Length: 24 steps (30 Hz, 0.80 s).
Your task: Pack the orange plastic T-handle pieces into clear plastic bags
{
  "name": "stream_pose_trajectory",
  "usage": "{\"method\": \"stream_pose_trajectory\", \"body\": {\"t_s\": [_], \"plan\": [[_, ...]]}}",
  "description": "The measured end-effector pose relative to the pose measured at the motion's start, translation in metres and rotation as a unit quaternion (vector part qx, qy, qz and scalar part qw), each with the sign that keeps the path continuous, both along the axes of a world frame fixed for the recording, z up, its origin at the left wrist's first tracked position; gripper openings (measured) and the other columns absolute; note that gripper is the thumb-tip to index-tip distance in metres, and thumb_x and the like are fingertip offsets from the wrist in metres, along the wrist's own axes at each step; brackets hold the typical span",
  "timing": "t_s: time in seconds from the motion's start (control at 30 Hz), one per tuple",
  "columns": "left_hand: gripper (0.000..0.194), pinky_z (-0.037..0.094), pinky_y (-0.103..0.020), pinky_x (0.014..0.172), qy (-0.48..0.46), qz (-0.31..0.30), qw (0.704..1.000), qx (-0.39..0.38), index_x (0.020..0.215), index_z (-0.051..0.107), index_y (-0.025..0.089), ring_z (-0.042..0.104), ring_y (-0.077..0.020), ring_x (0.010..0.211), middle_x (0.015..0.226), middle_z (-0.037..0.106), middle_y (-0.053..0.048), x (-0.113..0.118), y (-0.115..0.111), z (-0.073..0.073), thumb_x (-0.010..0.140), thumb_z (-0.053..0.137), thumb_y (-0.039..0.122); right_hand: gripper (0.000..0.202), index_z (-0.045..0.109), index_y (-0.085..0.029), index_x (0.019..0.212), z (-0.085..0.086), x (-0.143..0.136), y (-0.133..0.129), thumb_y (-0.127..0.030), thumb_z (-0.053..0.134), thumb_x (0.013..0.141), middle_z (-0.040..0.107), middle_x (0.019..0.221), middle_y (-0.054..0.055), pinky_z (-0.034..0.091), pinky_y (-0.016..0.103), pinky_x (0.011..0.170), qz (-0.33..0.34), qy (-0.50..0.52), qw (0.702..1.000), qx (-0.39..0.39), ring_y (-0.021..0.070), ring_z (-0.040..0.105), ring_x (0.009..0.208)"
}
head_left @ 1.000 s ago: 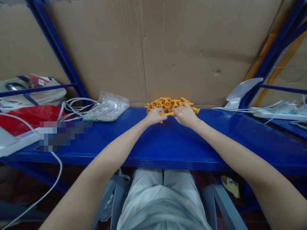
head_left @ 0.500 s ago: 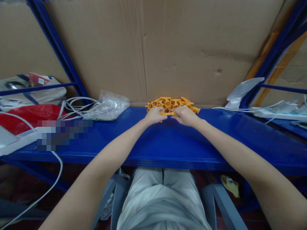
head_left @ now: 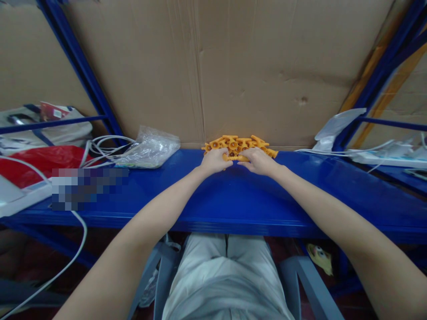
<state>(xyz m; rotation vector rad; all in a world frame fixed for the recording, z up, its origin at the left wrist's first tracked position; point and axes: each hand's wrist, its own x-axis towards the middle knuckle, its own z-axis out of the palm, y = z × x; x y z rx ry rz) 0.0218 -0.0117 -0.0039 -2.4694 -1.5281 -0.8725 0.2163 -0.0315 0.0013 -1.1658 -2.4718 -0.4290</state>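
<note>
Yellow piece (head_left: 236,158) crosswise between person's hands, just in front of pile of similar yellow pieces (head_left: 234,144); whether it touches blue table (head_left: 230,200), cannot tell. Left hand (head_left: 214,162): thumb and fingers pinching one end. Right hand (head_left: 260,161): pinching other end, fingers curled, tips partly hidden. Pile at table's back edge, near cardboard panel (head_left: 267,66). Left of pile, well apart: clear plastic bag (head_left: 151,149), white cables (head_left: 108,141) beside it, red bag (head_left: 36,162) farther out.

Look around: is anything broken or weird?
Yes, a little: the cardboard behind the blue table has a dark dent toward the right, unlike the mostly smooth surface around it. I see no spill.
</note>
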Motion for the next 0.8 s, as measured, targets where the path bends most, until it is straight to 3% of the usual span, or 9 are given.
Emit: {"method": "stream_pose_trajectory", "body": {"t_s": [0.2,0.33,0.47,0.57,0.7,0.8], "plan": [[0.019,0.048,-0.029,0.069,0.015,-0.008,1.0,-0.003,0.09,0.066,0.022,0.067,-0.0233,0.083,0.084,0.072,-0.004,-0.005,-0.001,0.006,0.074,0.062,0.032,0.03,0.065,-0.009,0.112,-0.001,0.0,-0.002,-0.025,0.048,0.094,0.07,0.104,0.019,0.035,0.038,0.085,-0.035,-0.036,0.998,0.036,0.029,0.061,0.1],[0.022,0.049,-0.032,0.076,0.012,0.006,0.999,-0.03,0.097,0.064,0.022,0.068,-0.0242,0.09,0.093,0.073,-0.005,-0.016,0.009,0.006,0.079,0.061,0.034,0.04,0.057,-0.011,0.129,-0.004,0.003,-0.001,-0.02,0.049,0.092,0.068,0.117,0.02,0.036,0.04,0.089,-0.001,-0.034,0.997,0.064,0.0302,0.059,0.109],[0.048,0.049,-0.036,0.091,-0.014,-0.025,0.999,-0.038,0.126,0.055,0.024,0.063,-0.0255,0.111,0.122,0.067,-0.008,-0.027,0.022,0.002,0.079,0.063,0.033,0.042,0.055,-0.013,0.132,-0.007,0.008,0.006,-0.017,0.051,0.09,0.067,0.121,0.018,0.039,0.042,0.09,0.055,-0.031,0.997,0.051,0.0291,0.059,0.111],[0.071,0.043,-0.04,0.103,-0.026,-0.043,0.999,-0.001,0.144,0.039,0.023,0.05,-0.0274,0.13,0.144,0.05,-0.012,-0.036,0.027,0.003,0.08,0.064,0.037,0.042,0.056,-0.013,0.133,-0.008,0.015,0.012,-0.023,0.051,0.092,0.066,0.121,0.019,0.04,0.045,0.092,0.025,0.013,0.997,0.071,0.0308,0.059,0.113],[0.07,0.038,-0.054,0.108,-0.044,0.123,0.991,0.006,0.149,0.034,0.024,0.036,-0.0373,0.14,0.155,0.035,-0.016,-0.053,0.029,0.009,0.086,0.056,0.044,0.046,0.055,-0.009,0.133,-0.004,0.038,0.021,-0.029,0.048,0.093,0.065,0.123,0.023,0.043,0.046,0.091,-0.115,0.126,0.98,0.105,0.0337,0.059,0.113],[0.071,0.032,-0.06,0.11,-0.072,0.246,0.966,-0.032,0.15,0.032,0.016,0.029,-0.0417,0.144,0.158,0.028,-0.022,-0.071,0.035,0.008,0.086,0.053,0.039,0.049,0.055,-0.006,0.134,-0.002,0.057,0.025,-0.032,0.049,0.092,0.065,0.12,0.025,0.045,0.045,0.088,-0.218,0.193,0.952,0.099,0.0352,0.061,0.11]]}}
